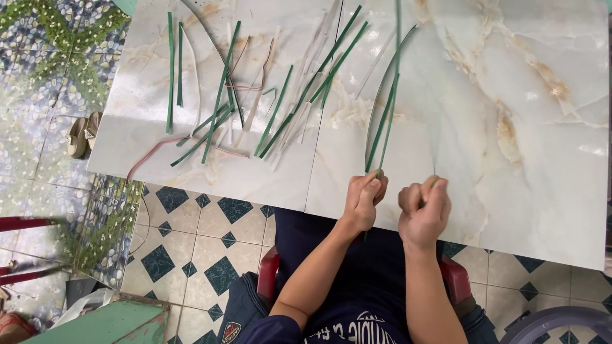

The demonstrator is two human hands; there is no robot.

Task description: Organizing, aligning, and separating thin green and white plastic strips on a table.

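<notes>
While the left hand [364,199] pinches green leaf strips [384,121], the right hand's [424,207] grip—curled shut—contents hidden.

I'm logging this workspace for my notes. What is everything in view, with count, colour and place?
Marble table: one, white with tan veins, centre.
Green strips: many, green, scattered on the table's left half.
Pale strips: several, whitish, among the green ones.
Held strips: a few, green, rising from the left hand.
Sandals: a pair, beige, on the floor at left.
Red chair: one, under the person.
Left hand: pinching the held strips.
Right hand: fisted beside it.
</notes>
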